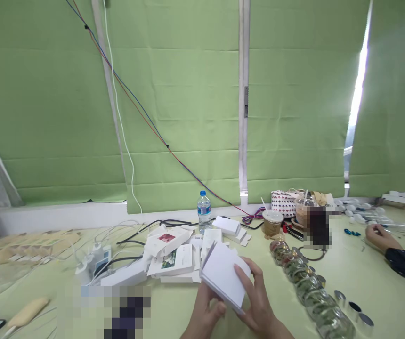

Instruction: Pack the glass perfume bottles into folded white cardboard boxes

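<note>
A plain white cardboard box [223, 275] is tilted between my two hands, just above the near edge of the table. My left hand [206, 310] grips its lower left side, with the thumb in front. Around the right side closes my right hand [259, 301], its fingers lying over the top face. Behind the box is a loose pile of white cartons [176, 259], some with printed pictures. To the right runs a slanting row of clear glass jars [311, 287] with green contents.
A water bottle [204, 211] stands behind the pile. A white power strip [125, 273] with plugs and cables lies left. Further right are a drink cup [272, 223], several small metal caps [354, 307] and another person's hand [382, 238]. Brown packets [29, 242] line the far left.
</note>
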{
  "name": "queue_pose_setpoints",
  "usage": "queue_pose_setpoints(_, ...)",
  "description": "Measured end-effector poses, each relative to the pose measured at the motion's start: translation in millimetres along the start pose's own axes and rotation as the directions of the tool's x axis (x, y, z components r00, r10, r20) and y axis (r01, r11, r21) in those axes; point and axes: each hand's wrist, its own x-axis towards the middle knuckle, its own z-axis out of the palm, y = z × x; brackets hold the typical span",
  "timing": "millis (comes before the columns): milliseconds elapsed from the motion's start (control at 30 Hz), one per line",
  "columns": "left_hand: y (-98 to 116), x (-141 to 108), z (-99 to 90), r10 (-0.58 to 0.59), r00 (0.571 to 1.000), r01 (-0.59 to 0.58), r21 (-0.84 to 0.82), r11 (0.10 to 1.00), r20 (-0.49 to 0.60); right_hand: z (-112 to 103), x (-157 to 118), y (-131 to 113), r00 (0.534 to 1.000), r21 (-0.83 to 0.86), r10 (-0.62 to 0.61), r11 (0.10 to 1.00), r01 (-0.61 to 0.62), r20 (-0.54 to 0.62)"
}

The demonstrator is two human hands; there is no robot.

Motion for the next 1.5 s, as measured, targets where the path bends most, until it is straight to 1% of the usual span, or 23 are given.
queue_pose_setpoints(67, 8, 0, 3.6, -0.103, 0.993, 0.097, -0.102, 0.990, -0.060, 0, 2, -3, 0.998, 0.024, -0.044, 0.999, 0.043, 0.053)
queue_pose_setpoints(100, 14, 1, 4.7, -0.129, 0.988, 0.115, -0.148, 0.982, -0.086, -1, 3, -4, 0.995, 0.039, -0.058, 0.998, 0.055, 0.078)
queue_pose_setpoints(167, 25, 3, 6.0, -0.142, 0.984, 0.116, -0.222, 0.968, -0.107, -2, 5, -4, 0.990, 0.068, -0.068, 0.996, 0.060, 0.125)
queue_pose_setpoints(267, 36, 8, 6.4, -0.141, 0.985, 0.112, -0.261, 0.959, -0.095, -5, 8, -2, 0.982, 0.117, -0.047, 0.993, 0.026, 0.185)
queue_pose_setpoints(433, 34, 14, 4.5, -0.085, 0.994, 0.066, -0.243, 0.968, -0.069, -9, 8, 1, 0.971, 0.229, -0.006, 0.972, -0.050, 0.238)
queue_pose_setpoints(667, 30, 17, 2.1, -0.051, 0.997, 0.037, -0.196, 0.980, -0.066, -9, 7, 0, 0.966, 0.298, 0.044, 0.947, -0.122, 0.255)
queue_pose_setpoints(767, 31, 17, 2.5, -0.039, 0.997, 0.027, -0.176, 0.984, -0.065, -8, 8, -1, 0.964, 0.324, 0.045, 0.937, -0.132, 0.263)
queue_pose_setpoints(933, 33, 16, 4.0, -0.041, 0.995, 0.025, -0.163, 0.986, -0.095, -6, 9, -2, 0.955, 0.339, 0.049, 0.929, -0.151, 0.292)
queue_pose_setpoints(1100, 26, 16, 1.2, -0.018, 0.975, -0.012, -0.133, 0.991, -0.220, -6, 11, -3, 0.949, 0.373, 0.050, 0.912, -0.171, 0.311)
queue_pose_setpoints(1133, 25, 16, -0.2, -0.021, 0.975, -0.009, -0.131, 0.991, -0.222, -7, 11, -4, 0.949, 0.384, 0.050, 0.907, -0.174, 0.311)
queue_pose_setpoints(1267, 24, 17, -4.4, -0.043, 0.984, 0.022, -0.120, 0.993, -0.171, -9, 15, -6, 0.951, 0.404, 0.039, 0.899, -0.167, 0.306)
queue_pose_setpoints(1400, 30, 17, -0.2, -0.011, 0.982, -0.009, -0.102, 0.995, -0.190, -11, 17, -7, 0.951, 0.405, 0.030, 0.900, -0.160, 0.309)
queue_pose_setpoints(1500, 34, 17, 4.0, -0.026, 0.982, 0.008, -0.100, 0.995, -0.187, -11, 17, -6, 0.952, 0.406, 0.039, 0.899, -0.166, 0.305)
